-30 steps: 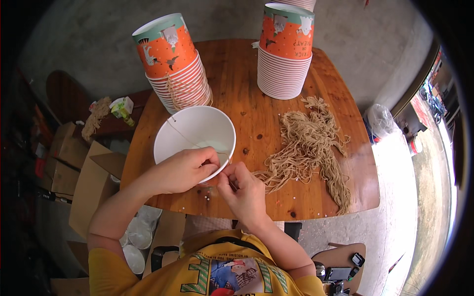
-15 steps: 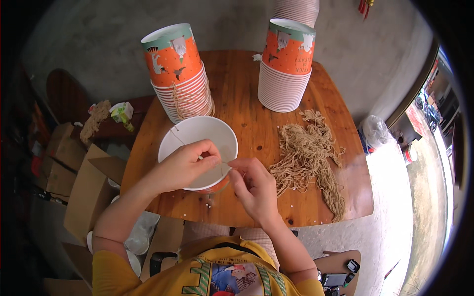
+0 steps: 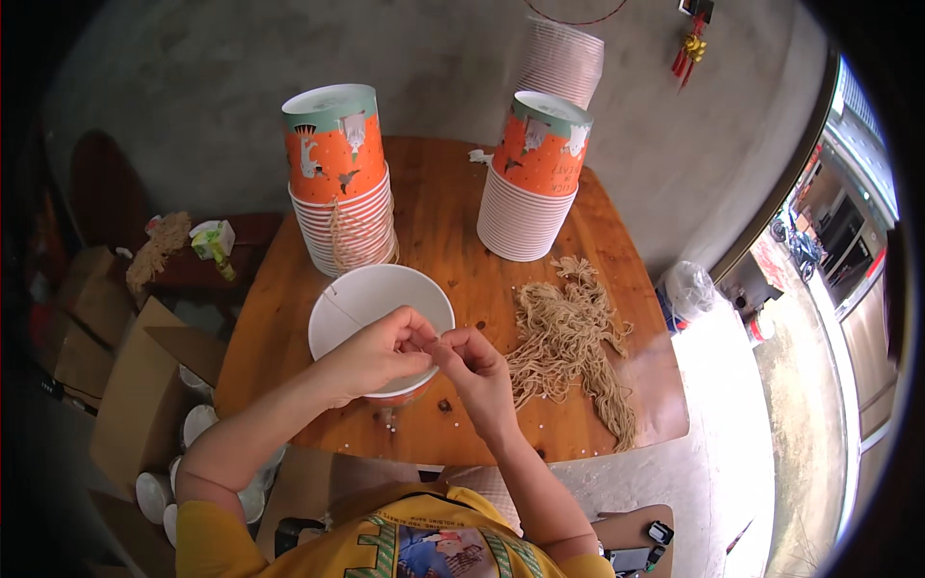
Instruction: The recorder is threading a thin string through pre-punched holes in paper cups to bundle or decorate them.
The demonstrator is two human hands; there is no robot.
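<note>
A paper bucket [image 3: 332, 332], white inside and orange outside, stands open side up near the table's front edge. A thin beige cord [image 3: 343, 310] passes through its far left rim and runs across the inside toward my hands. Over the bucket's near right rim, my left hand [image 3: 381, 354] is closed in a pinch on the cord. My right hand [image 3: 479, 378] meets it there, thumb and fingers pinched together at the cord's end. The fingertips touch, and they hide the cord end and that stretch of rim.
A stack of orange buckets [image 3: 337, 183] with cords hanging down its side stands behind the bucket. A second stack [image 3: 528, 207] is at the back right. A heap of beige cords [image 3: 568, 337] lies right of my hands. Left of the wooden table [image 3: 434, 202] stands an open cardboard box [image 3: 145, 395].
My hands have come together, the right fingertips now touching the left ones, where a short gap with cord showed before. The whole view has shifted as my head moved.
</note>
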